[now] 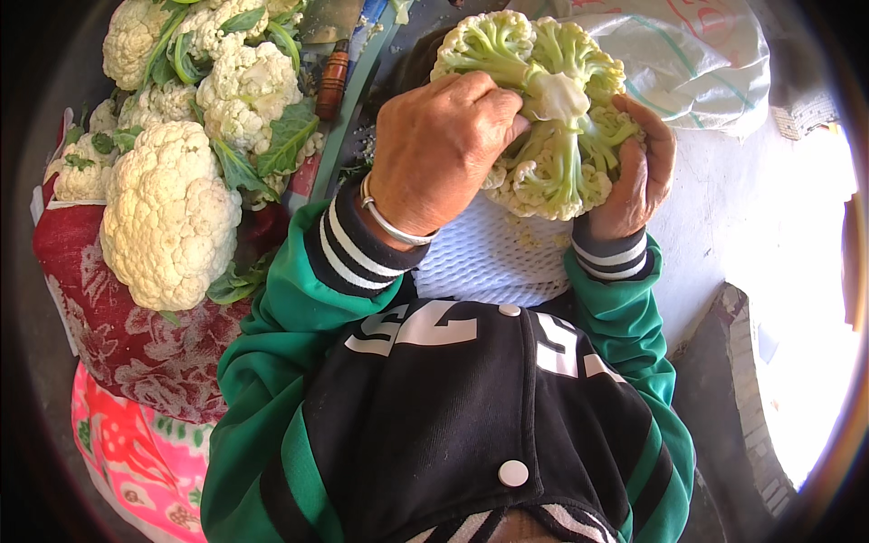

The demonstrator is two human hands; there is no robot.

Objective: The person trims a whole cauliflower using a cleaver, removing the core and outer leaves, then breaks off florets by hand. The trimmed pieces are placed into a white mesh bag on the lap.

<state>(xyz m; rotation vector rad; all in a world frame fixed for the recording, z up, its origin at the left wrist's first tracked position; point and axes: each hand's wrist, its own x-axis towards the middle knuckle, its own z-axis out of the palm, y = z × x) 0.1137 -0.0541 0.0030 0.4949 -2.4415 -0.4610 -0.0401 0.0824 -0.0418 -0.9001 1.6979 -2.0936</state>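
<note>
A trimmed cauliflower head (557,95) is held up in front of my chest, its thick cut stem and branching stalks facing me. My right hand (641,172) wraps round its right side, thumb in front and fingers behind. My left hand (450,145) is closed at its left side, fingers curled and thumb against a floret stalk; the fingertips are partly hidden. A bracelet circles that wrist. Below the head, a pale blue textured cloth (493,253) lies across my lap, with small yellowish crumbs on it.
Several cauliflowers with green leaves are heaped at the left; a large cream one (170,215) rests on dark red patterned fabric (136,317). A cleaver with a wooden handle (333,81) lies beside the heap. A translucent plastic sack (688,59) is at the far right.
</note>
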